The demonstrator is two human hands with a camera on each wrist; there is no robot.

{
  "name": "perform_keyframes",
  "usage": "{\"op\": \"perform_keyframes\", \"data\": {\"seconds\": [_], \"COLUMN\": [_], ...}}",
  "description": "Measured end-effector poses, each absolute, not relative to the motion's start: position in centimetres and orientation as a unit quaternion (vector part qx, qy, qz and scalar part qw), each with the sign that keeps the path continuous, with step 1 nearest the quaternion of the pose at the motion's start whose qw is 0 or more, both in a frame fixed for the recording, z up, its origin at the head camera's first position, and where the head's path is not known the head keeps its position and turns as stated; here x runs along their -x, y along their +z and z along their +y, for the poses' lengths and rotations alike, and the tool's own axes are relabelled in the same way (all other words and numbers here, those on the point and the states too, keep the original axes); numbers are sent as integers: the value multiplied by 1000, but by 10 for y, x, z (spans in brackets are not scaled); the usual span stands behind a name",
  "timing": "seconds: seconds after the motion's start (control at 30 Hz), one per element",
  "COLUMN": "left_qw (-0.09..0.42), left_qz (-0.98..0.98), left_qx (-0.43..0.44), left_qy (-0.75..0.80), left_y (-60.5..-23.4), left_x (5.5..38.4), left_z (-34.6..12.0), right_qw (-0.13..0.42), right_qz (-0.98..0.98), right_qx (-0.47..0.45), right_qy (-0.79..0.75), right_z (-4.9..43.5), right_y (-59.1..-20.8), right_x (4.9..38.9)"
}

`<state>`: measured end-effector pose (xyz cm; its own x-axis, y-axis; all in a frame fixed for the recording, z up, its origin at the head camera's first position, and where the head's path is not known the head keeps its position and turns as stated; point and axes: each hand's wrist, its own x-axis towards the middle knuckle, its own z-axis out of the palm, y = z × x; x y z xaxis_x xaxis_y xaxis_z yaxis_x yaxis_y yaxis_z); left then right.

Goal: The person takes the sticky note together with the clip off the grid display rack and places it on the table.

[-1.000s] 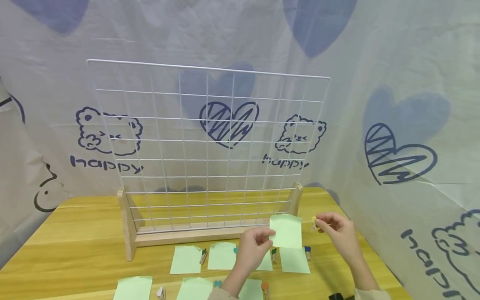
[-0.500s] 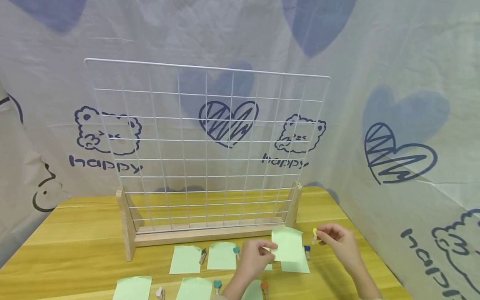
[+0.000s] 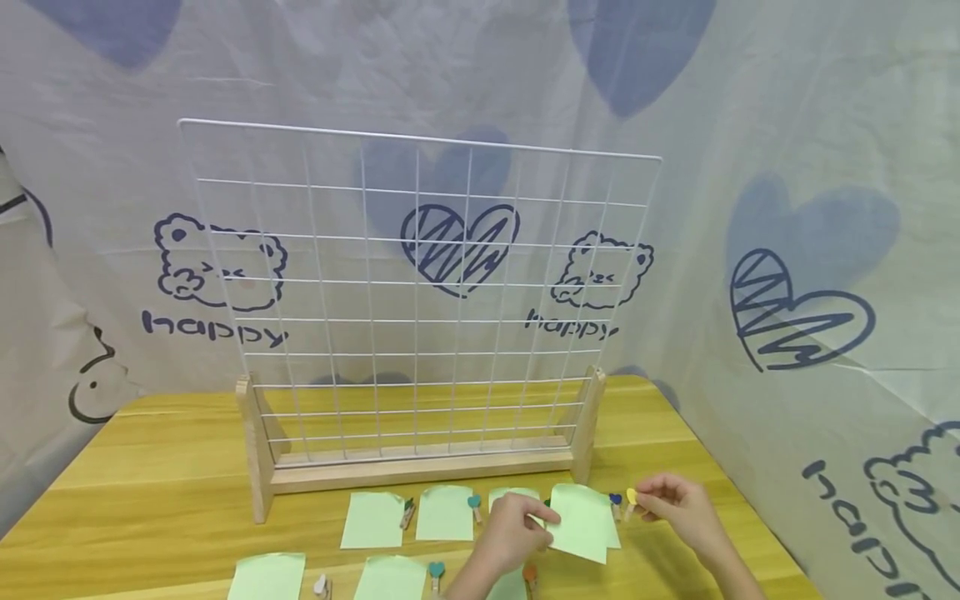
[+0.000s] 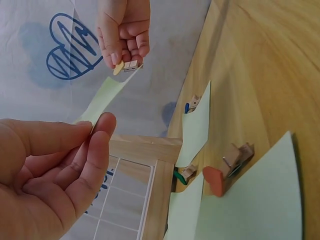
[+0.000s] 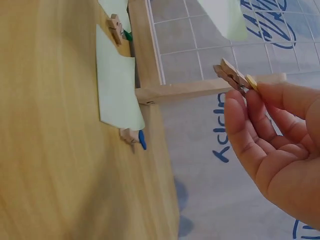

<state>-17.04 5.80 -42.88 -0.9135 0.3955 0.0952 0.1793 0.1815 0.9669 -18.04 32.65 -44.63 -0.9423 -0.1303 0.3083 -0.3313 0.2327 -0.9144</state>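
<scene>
My left hand (image 3: 513,533) pinches a pale green sticky note (image 3: 581,521) by its left edge, between thumb and fingers, above the table. In the left wrist view the held note (image 4: 102,100) is seen nearly edge-on. My right hand (image 3: 686,508) pinches a small wooden clothespin (image 3: 631,502) with a yellow top, just right of the note. Up close in the right wrist view, the clothespin (image 5: 232,76) points its wooden jaws away from the fingertips. Behind the held note lies another green note (image 3: 614,533), partly covered, with a blue-topped clothespin (image 3: 617,504) at its edge.
A white wire grid (image 3: 416,319) stands in a wooden base (image 3: 420,473) at the back of the table (image 3: 150,475). Several green notes (image 3: 372,520) with clothespins, such as a teal heart one (image 3: 437,573) and an orange one (image 3: 531,577), lie in rows in front.
Both hands have moved down toward the table, the left with the sticky note and the right with the clothespin. The note now hangs lower and tilts more. Both grips stay the same.
</scene>
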Motion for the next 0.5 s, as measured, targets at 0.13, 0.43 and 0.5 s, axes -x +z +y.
{"op": "perform_keyframes", "data": {"seconds": [0.13, 0.43, 0.5], "left_qw": [107, 137, 141], "left_qz": [763, 765, 766], "left_qx": [-188, -173, -174], "left_qy": [609, 605, 602], "left_y": [-432, -439, -441], "left_x": [169, 165, 165], "left_z": [59, 62, 64], "right_qw": [18, -101, -118], "right_qz": [-805, -805, -805], "right_qx": [-126, -112, -105], "right_qy": [579, 574, 572], "right_z": [322, 330, 331], "right_y": [-433, -444, -447], "right_x": [170, 170, 170]}}
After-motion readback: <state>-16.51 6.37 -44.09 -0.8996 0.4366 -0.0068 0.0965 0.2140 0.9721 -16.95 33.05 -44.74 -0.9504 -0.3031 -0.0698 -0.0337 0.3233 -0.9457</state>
